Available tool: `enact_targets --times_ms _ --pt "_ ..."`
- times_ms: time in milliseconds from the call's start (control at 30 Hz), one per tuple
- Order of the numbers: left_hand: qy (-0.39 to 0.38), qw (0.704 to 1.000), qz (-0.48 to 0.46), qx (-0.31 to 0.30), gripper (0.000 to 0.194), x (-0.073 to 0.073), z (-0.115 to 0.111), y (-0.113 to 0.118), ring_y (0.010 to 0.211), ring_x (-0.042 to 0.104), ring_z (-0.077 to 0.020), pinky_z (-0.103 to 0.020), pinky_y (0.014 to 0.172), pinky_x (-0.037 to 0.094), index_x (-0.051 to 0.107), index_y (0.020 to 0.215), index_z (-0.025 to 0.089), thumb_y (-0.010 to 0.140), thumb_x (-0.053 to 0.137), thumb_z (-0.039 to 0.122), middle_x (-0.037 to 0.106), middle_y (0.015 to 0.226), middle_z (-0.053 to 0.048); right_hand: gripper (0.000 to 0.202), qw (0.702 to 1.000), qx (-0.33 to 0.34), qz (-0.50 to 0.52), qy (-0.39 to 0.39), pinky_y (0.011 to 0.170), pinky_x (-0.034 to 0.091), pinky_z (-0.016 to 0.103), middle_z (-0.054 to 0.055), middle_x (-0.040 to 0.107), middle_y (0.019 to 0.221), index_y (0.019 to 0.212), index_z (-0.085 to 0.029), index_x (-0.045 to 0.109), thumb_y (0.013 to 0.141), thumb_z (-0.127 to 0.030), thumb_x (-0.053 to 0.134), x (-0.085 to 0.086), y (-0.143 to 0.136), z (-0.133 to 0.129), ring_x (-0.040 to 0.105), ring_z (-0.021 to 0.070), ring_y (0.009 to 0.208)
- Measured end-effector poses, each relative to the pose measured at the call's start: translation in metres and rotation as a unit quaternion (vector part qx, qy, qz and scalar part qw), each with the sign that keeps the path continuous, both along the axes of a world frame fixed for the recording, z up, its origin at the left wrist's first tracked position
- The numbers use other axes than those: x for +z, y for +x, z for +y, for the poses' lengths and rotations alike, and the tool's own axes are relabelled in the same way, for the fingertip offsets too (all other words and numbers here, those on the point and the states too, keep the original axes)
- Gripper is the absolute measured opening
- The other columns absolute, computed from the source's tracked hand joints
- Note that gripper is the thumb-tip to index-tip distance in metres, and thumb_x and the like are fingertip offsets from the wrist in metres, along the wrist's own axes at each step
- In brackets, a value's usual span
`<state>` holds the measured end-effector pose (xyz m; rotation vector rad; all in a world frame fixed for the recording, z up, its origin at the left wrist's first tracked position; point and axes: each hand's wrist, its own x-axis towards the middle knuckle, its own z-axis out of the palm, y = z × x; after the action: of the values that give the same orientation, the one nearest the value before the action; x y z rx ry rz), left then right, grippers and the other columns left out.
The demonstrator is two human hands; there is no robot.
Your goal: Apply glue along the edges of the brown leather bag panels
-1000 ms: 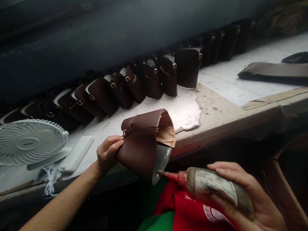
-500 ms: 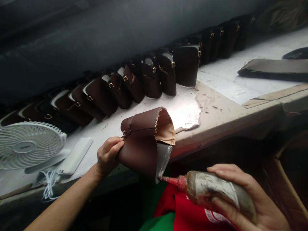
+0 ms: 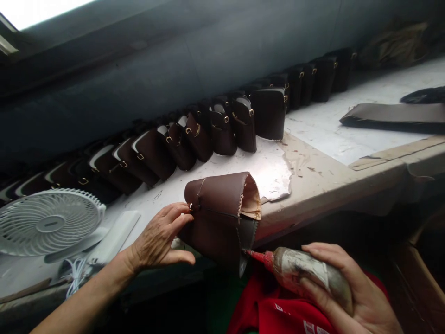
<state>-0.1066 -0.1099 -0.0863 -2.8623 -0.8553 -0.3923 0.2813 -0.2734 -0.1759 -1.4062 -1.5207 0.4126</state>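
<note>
No legible text: red cloth (image 3: 267, 320), white lettering (image 3: 279, 307), partial; bottle (image 3: 335, 283), worn label (image 3: 301, 266), unreadable; fan (image 3: 78, 220), small hub mark (image 3: 53, 224), unreadable.

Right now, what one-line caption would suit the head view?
Right hand holding a red-nozzled bottle up to a brown pouch, left hand open at its buckle.

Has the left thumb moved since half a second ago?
Yes: the left thumb has swung off the bag, down toward the bench edge.
</note>
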Motion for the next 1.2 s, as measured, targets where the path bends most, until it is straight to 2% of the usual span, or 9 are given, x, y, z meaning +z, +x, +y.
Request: enact_targets --times_ms 67,133,233,333,500,600,867,1033,1200 --pt "-0.01 0.999 -0.035 0.034 0.055 0.0 0.001 0.003 0.113 0.07 -0.0328 -0.047 0.098 0.061 0.06 0.124 0.022 0.096 0.061 0.07 0.07 0.124 -0.015 0.029 1.0 -0.002 -0.001 0.0 0.087 0.064 0.023 0.006 0.07 0.122 0.124 -0.028 0.064 0.096 -0.033 0.072 -0.002 0.0 0.001 0.078 0.021 0.1" --pt "-0.009 0.992 -0.083 0.091 0.037 -0.003 0.003 0.009 0.103 0.074 -0.0271 -0.04 0.088 0.062 0.055 0.128 0.023 0.105 0.055 0.052 0.071 0.115 -0.011 0.028 1.0 -0.005 0.003 -0.004 0.087 0.064 0.022 0.006 0.07 0.122 0.124 -0.028 0.064 0.097 -0.033 0.071 -0.003 -0.001 0.002 0.078 0.0204 0.099" --pt "-0.014 0.983 -0.109 0.145 0.039 -0.006 0.007 0.02 0.092 0.074 -0.023 -0.037 0.083 0.062 0.049 0.137 0.022 0.102 0.058 0.035 0.071 0.106 -0.007 0.028 1.0 -0.005 0.007 -0.01 0.087 0.063 0.021 0.005 0.07 0.122 0.125 -0.029 0.063 0.098 -0.033 0.071 -0.003 0.0 0.003 0.077 0.0195 0.1" --pt "-0.022 0.986 -0.09 0.138 0.036 -0.001 0.011 0.03 0.093 0.072 -0.0236 -0.04 0.085 0.062 0.054 0.133 0.021 0.099 0.057 0.031 0.069 0.105 -0.007 0.029 1.0 -0.003 0.007 -0.011 0.087 0.063 0.021 0.005 0.069 0.123 0.125 -0.029 0.062 0.098 -0.033 0.071 -0.004 0.001 0.003 0.077 0.0192 0.101" --pt "-0.04 0.983 -0.079 0.163 0.024 0.011 0.021 0.039 0.096 0.07 -0.0262 -0.045 0.087 0.061 0.059 0.114 0.02 0.092 0.058 0.028 0.066 0.107 -0.008 0.028 1.0 -0.004 0.011 -0.01 0.088 0.063 0.021 0.006 0.069 0.123 0.125 -0.028 0.062 0.098 -0.033 0.071 -0.005 0.001 0.002 0.077 0.0193 0.102" --pt "-0.08 0.975 -0.096 0.182 0.018 0.014 0.026 0.042 0.096 0.069 -0.0248 -0.042 0.085 0.062 0.06 0.106 0.021 0.089 0.058 0.029 0.063 0.111 -0.009 0.027 1.0 -0.004 0.013 -0.006 0.088 0.063 0.021 0.006 0.069 0.123 0.124 -0.028 0.063 0.098 -0.033 0.07 -0.005 0.001 0.004 0.077 0.0193 0.102" --pt "-0.11 0.97 -0.104 0.192 0.01 0.02 0.032 0.045 0.079 0.064 -0.0221 -0.037 0.072 0.055 0.059 0.088 0.022 0.085 0.06 0.032 0.065 0.085 -0.003 0.03 1.0 -0.003 0.024 -0.011 0.082 0.064 0.023 0.006 0.07 0.122 0.125 -0.028 0.062 0.097 -0.032 0.072 -0.008 0.001 0.005 0.077 0.0209 0.099" --pt "-0.198 0.954 -0.103 0.201 0.011 0.03 0.034 0.043 0.063 0.062 -0.0184 -0.029 0.059 0.049 0.063 0.089 0.023 0.084 0.059 0.033 0.066 0.073 0.001 0.029 0.999 -0.01 0.044 0.001 0.091 0.062 0.025 0.006 0.069 0.124 0.125 -0.028 0.063 0.097 -0.032 0.072 -0.002 -0.003 0.006 0.074 0.0208 0.106" --pt "-0.223 0.936 -0.138 0.237 0.013 0.043 0.025 0.038 0.054 0.058 -0.017 -0.026 0.047 0.044 0.065 0.088 0.022 0.08 0.065 0.033 0.065 0.067 0.001 0.03 0.997 -0.013 0.08 0.004 0.09 0.061 0.024 0.005 0.069 0.123 0.124 -0.028 0.065 0.096 -0.031 0.074 0.005 -0.005 0.006 0.074 0.0201 0.105"
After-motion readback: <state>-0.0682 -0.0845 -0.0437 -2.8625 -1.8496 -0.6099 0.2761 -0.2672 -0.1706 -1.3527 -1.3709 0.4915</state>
